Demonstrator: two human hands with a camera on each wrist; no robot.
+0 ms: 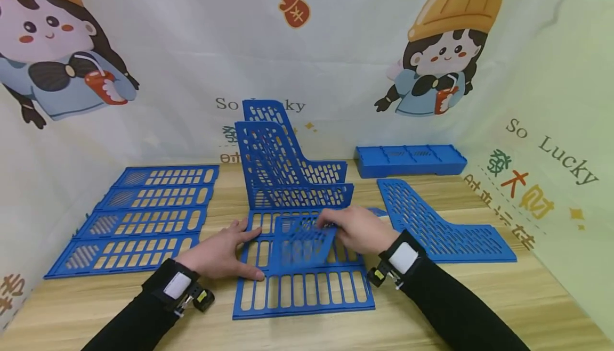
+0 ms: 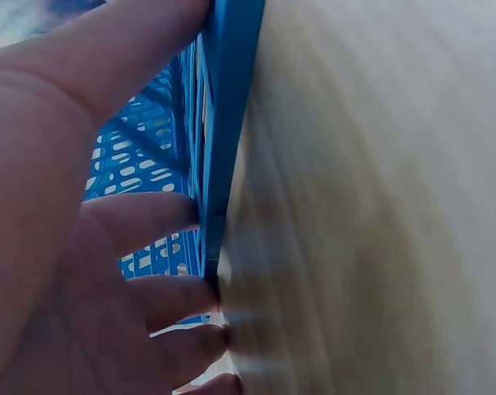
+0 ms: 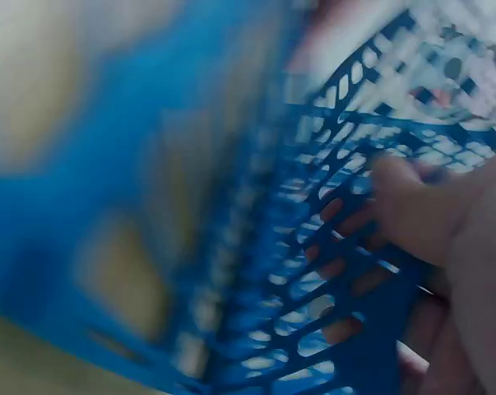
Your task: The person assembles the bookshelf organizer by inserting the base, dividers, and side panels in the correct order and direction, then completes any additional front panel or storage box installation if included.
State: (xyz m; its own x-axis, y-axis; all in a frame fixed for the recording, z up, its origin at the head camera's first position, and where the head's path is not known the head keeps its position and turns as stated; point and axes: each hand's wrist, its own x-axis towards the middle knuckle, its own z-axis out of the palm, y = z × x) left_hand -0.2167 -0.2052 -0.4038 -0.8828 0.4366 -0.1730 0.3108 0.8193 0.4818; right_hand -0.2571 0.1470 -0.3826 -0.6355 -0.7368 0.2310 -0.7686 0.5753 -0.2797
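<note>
A blue slotted panel (image 1: 302, 311) lies flat on the table in front, in joined sections. At its far end stand two L-shaped perforated dividers (image 1: 266, 151), upright. My left hand (image 1: 216, 252) rests at the panel's left edge, thumb and fingers spread; the left wrist view shows fingertips against that edge (image 2: 231, 107). My right hand (image 1: 357, 228) pinches another perforated divider (image 1: 302, 250), held tilted over the middle of the slotted panel. In the right wrist view, fingers show through the holes of this divider (image 3: 313, 288), which is partly blurred.
A row of joined blue slotted panels (image 1: 144, 210) lies on the left. One loose L-shaped divider (image 1: 441, 234) lies flat on the right. Behind it, a long blue compartmented piece (image 1: 408, 167) sits near the printed backdrop (image 1: 345, 74).
</note>
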